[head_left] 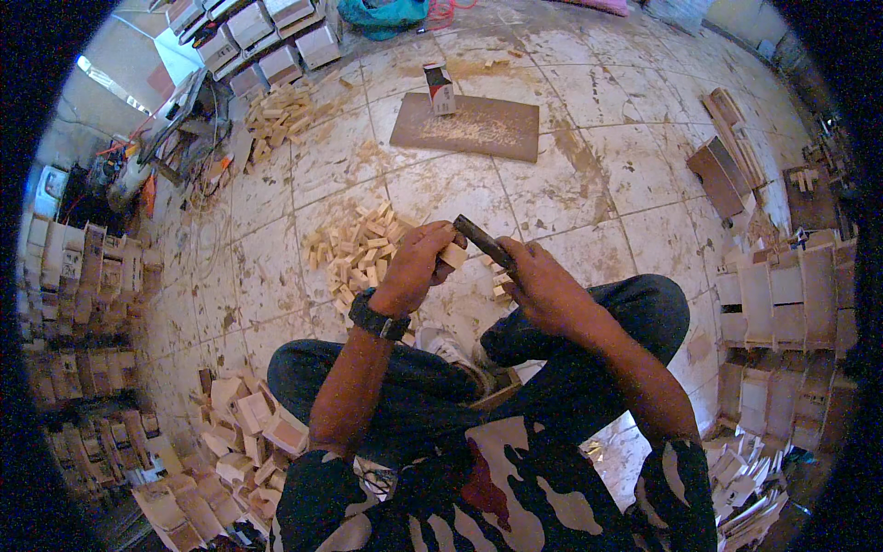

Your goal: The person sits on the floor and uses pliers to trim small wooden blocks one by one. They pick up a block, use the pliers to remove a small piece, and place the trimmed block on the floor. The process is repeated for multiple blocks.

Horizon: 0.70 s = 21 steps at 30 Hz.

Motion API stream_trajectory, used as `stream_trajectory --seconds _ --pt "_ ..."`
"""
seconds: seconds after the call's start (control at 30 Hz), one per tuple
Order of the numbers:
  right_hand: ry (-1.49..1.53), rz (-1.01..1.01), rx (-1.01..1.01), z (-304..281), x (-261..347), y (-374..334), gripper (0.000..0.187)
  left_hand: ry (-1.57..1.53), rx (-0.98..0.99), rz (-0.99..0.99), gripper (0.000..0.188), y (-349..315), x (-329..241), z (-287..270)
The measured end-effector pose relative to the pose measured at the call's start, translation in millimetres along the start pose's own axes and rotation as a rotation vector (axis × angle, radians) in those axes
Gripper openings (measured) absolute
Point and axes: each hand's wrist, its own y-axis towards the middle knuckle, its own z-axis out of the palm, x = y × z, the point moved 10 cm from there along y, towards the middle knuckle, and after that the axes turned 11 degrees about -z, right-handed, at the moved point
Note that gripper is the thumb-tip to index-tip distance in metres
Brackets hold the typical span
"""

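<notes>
My left hand (417,264), with a dark watch on its wrist, is closed round a small pale wooden block (452,256). My right hand (552,293) grips one end of a dark, flat bar (481,239) that looks like a file. The bar slants up and to the left, its far end close to the left fingers and the block. Whether bar and block touch, I cannot tell. Beyond and left of my left hand lies a heap of small wooden blocks (354,253) on the tiled floor. A few more blocks (497,281) lie beneath my right hand.
Ahead, a small box (440,89) stands on a brown board (506,133) strewn with shavings. Another block pile (276,120) lies far left. Larger wooden pieces (253,419) are heaped by my left knee. Stacked wooden parts (782,294) line the right side; a cable (207,230) lies at left.
</notes>
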Motion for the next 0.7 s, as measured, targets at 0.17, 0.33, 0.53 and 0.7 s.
stream_trajectory --seconds 0.17,0.33,0.53,0.7 --pt "-0.147 0.003 -0.089 -2 -2 0 0.050 0.095 -0.049 0.082 0.026 -3 -7 -2" --pt "-0.333 0.032 -0.126 1 -10 2 0.038 -0.054 -0.071 -0.119 0.027 -2 9 -4" --pt "-0.590 0.051 -0.203 3 -12 6 0.026 -0.089 -0.074 -0.199 0.028 2 21 -1" --pt "-0.652 0.023 -0.255 -2 -4 8 0.027 -0.181 -0.047 -0.251 0.027 3 29 0"
